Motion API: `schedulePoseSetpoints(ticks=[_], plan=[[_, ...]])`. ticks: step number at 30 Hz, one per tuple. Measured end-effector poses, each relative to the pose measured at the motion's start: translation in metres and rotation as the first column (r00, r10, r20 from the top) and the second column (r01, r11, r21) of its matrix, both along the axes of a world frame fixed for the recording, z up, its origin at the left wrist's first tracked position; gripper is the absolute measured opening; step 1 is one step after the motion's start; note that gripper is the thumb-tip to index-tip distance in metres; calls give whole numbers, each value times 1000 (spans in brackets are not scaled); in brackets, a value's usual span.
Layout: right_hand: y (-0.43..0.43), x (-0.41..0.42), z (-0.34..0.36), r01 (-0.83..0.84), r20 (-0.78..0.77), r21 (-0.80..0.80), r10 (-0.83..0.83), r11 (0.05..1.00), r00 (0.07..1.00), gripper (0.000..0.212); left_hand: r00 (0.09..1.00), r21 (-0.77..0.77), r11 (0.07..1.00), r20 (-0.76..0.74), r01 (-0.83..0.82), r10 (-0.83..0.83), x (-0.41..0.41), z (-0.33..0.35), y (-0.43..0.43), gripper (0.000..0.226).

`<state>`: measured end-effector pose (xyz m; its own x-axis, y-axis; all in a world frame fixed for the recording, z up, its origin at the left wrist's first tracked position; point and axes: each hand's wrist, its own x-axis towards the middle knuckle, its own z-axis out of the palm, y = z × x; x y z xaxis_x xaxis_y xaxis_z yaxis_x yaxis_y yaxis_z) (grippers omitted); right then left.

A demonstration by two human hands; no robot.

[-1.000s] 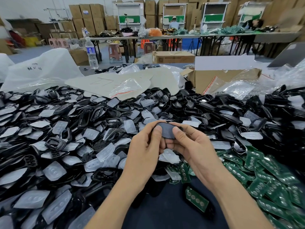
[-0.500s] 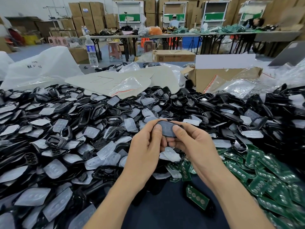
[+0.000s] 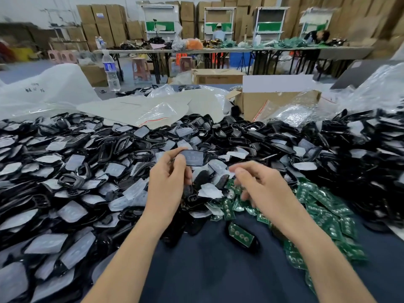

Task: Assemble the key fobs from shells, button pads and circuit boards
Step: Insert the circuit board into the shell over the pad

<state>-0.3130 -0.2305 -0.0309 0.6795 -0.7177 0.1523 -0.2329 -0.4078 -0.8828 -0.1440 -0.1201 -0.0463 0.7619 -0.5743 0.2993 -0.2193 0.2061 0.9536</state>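
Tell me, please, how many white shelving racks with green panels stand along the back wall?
4 white shelving racks in a row: the leftmost, the second, the third, the rightmost, blurred. More may lie outside the frame.

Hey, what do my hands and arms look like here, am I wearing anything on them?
The left hand and right hand are bare: no gloves, rings, watch or wristband show. Both forearms are bare too, with no sleeve in view. The nails look short and unpainted.

water bottle [image 3: 111,71], cardboard box [image 3: 271,103], plastic bags [image 3: 306,112]
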Motion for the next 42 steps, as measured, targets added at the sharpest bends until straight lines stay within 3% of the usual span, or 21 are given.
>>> schedulePoseSetpoints(ticks=[2, 4, 7, 9, 14, 17, 18, 20, 22, 27, 32, 35, 42], plan=[[6, -18, 2, -72, -322, -102, 36, 992, 946, 15, 1000, 6, 1000, -17, 9, -9, -2, 0, 0, 20], [17, -29, 1, -159, -559, -132, 59, 979, 827, 24, 999, 14, 1000, -32, 22, -21, -4, 1, -1, 18], [31, -33, -7, -232, -725, -154, 50, 960, 687, 45, 998, 28, 999, -41, 41, -40, -5, 0, -1, 17], [37, -33, -11, -221, -738, -177, 19, 959, 675, 44, 997, 29, 998, -51, 53, -51, -5, -1, 0, 16], [30, -36, -15, -149, -549, -153, 41, 977, 835, 10, 991, 14, 996, -106, 89, -87, -1, -3, 0, 17], [19, -28, -9, -73, -149, 172, 100, 982, 984, 16, 988, 0, 996, -127, 93, -93, 2, -3, -1, 17], [15, -20, -5, -82, 30, 318, 76, 945, 997, 18, 987, -2, 996, -128, 93, -92, 2, -3, -1, 17], [9, -1, 4, -198, 367, 564, -28, 802, 930, 16, 988, -4, 996, -126, 90, -90, 3, -3, -1, 17], [4, 22, 10, -318, 520, 617, -69, 720, 851, 16, 990, -3, 997, -114, 79, -79, 4, -2, -1, 18], [1, 60, 2, -381, 467, 484, 135, 788, 874, 23, 999, 13, 999, 7, 36, -36, 5, 0, -1, 32], [0, 70, -8, -349, 442, 440, 139, 827, 886, 21, 998, 40, 999, 63, -18, 16, 4, 0, -4, 22], [0, 72, -12, -351, 493, 478, 85, 805, 866, 24, 999, 72, 997, 27, -21, 19, -1, -4, -8, 9], [2, 77, -18, -430, 571, 537, 62, 726, 818, 26, 999, 110, 994, 47, -27, 22, -9, -5, -12, 18]])
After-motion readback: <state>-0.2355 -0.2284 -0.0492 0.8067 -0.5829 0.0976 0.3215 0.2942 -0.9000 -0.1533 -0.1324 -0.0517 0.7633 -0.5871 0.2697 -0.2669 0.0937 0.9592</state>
